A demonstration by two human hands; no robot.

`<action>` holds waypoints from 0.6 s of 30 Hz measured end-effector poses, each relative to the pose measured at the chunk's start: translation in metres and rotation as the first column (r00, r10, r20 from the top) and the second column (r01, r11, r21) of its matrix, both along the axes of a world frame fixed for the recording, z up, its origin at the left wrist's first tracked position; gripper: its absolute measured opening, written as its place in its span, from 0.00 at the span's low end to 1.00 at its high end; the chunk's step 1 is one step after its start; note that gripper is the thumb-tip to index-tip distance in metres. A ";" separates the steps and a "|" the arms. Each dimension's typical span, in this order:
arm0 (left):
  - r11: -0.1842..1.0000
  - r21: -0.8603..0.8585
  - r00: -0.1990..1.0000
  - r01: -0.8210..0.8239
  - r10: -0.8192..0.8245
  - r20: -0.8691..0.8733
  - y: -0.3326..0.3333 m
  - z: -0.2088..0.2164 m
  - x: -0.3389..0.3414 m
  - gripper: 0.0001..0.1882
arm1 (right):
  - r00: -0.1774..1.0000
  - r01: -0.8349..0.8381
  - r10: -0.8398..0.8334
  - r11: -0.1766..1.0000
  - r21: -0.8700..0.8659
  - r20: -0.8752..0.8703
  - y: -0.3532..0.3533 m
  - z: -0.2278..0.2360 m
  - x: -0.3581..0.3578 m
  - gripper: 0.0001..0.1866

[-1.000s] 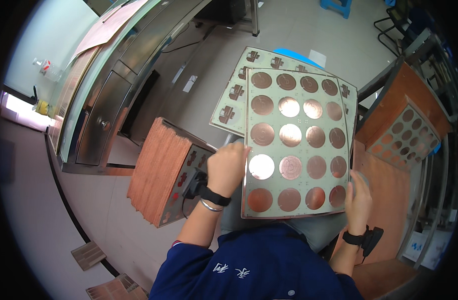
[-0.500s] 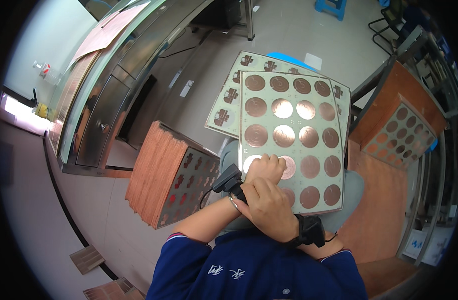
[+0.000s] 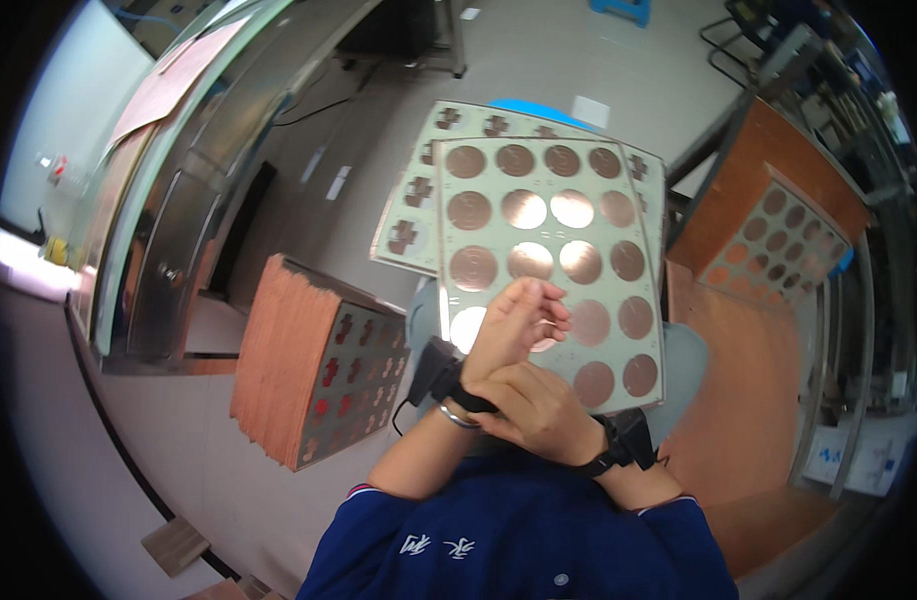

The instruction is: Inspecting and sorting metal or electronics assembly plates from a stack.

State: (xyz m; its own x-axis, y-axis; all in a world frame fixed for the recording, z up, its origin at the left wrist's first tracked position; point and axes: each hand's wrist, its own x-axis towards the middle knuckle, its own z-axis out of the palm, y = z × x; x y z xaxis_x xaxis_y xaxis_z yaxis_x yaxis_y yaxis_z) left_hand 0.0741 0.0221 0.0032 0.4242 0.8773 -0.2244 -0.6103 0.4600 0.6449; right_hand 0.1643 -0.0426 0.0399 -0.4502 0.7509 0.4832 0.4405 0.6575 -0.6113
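My right hand (image 3: 543,405) grips my left wrist strap (image 3: 468,396), apparently adjusting it; left hand (image 3: 518,318) empty, half-curled; next calls for steadiness.

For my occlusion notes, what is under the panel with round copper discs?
A second panel with copper patches juts beyond the far and left edges of the top panel; grey trouser legs show at both sides. The second panel's middle and anything else beneath are covered.

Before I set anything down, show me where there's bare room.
Free: pale floor between the metal desk and stacked boards; brown surface right of the lap, below the leaning board. Crowded: the lap, where left hand and right hand are over overlapping panels.
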 end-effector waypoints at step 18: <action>0.534 0.809 0.642 0.245 0.536 -0.548 -0.020 0.026 0.018 0.16 | 0.864 0.499 -0.494 0.866 0.039 -0.091 0.031 0.002 0.072 0.16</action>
State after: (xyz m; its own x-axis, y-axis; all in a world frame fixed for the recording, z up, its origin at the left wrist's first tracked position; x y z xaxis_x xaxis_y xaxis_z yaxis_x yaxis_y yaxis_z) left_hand 0.0924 0.0017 0.0287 0.3241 0.8426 0.4302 0.1896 -0.5033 0.8430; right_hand 0.2362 -0.0119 0.0421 0.0146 0.8343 0.5511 0.6724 0.3997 -0.6230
